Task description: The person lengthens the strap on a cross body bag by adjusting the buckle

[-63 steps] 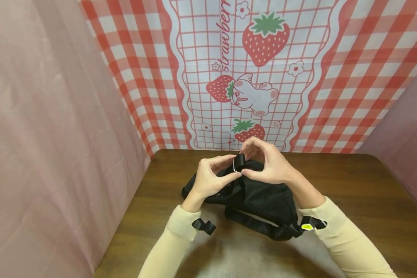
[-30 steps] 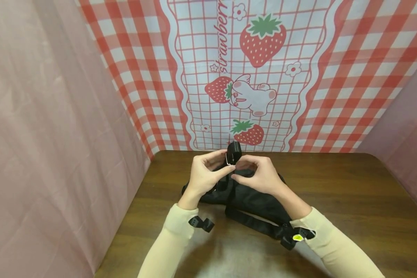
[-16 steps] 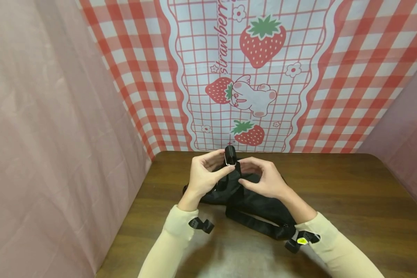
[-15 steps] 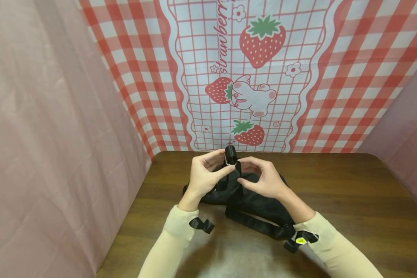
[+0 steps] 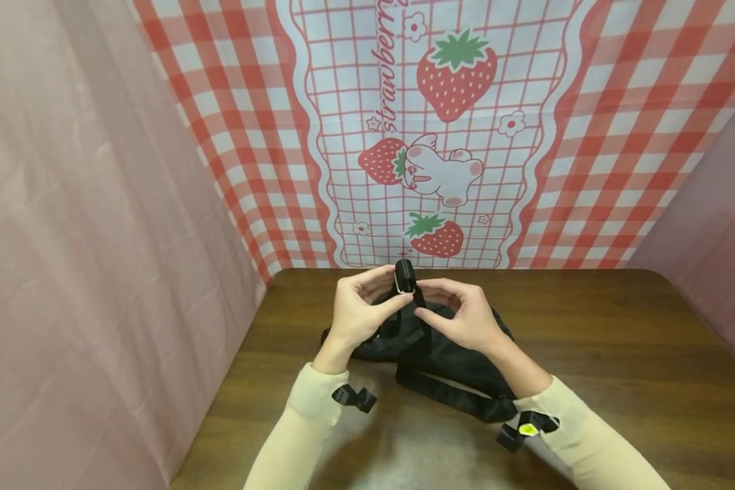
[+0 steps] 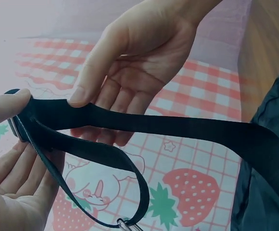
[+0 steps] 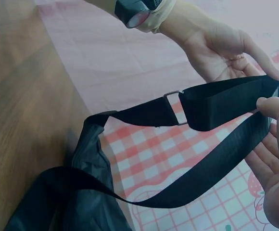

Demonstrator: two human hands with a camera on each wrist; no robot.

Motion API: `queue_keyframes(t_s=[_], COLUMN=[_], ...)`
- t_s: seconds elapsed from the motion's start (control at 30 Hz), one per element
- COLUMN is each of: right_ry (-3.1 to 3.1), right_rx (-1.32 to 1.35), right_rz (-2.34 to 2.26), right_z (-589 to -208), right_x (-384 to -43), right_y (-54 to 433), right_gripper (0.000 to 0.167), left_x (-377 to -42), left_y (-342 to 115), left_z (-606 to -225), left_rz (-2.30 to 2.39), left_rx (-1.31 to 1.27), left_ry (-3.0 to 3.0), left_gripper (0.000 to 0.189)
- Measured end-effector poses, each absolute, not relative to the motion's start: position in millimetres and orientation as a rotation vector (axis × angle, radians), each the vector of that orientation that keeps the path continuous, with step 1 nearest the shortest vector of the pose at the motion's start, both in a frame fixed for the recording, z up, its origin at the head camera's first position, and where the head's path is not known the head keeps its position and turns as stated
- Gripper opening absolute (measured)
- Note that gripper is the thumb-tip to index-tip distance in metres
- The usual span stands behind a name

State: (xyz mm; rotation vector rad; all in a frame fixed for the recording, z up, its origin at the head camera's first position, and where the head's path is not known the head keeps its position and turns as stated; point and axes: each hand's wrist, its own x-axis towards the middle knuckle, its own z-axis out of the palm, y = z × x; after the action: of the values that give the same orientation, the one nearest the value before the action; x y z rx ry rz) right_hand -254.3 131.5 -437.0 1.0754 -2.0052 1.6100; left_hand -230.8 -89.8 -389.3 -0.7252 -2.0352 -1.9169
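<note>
A black fabric bag lies on the table under both hands, with its webbing strap raised above it. In the head view my left hand pinches the strap at a metal slider buckle; a short fold of webbing stands up over it. My right hand is just right of that, pinching the strap between thumb and fingers, as the left wrist view shows. The right wrist view has a rectangular metal ring joining the webbing loop to the piece from the bag.
The wooden table ends at a red-and-white checked cloth with strawberry prints. Pink curtains hang at the sides. A second strap of the bag lies along its near edge. Small black cameras sit on both wrists.
Over two seconds my right hand has come down and left, from the webbing fold to the strap below the buckle. The left hand and buckle shifted slightly left; lately both hands barely move.
</note>
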Motion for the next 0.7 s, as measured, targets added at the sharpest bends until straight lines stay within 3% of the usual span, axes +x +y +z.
queue_keyframes(t_s=[0.37, 0.7], right_ry=[-2.15, -2.116], right_rx=[1.054, 1.097], right_rz=[1.504, 1.462], right_z=[-444, -422], right_x=[-253, -260], right_y=[149, 131], right_gripper=[0.045, 0.044], left_x=[-230, -234], left_y=[-90, -88], left_z=[-386, -387], left_rz=[-1.924, -1.902], left_rx=[-0.732, -0.772], left_ry=[-1.992, -2.001], left_gripper=[0.042, 0.041])
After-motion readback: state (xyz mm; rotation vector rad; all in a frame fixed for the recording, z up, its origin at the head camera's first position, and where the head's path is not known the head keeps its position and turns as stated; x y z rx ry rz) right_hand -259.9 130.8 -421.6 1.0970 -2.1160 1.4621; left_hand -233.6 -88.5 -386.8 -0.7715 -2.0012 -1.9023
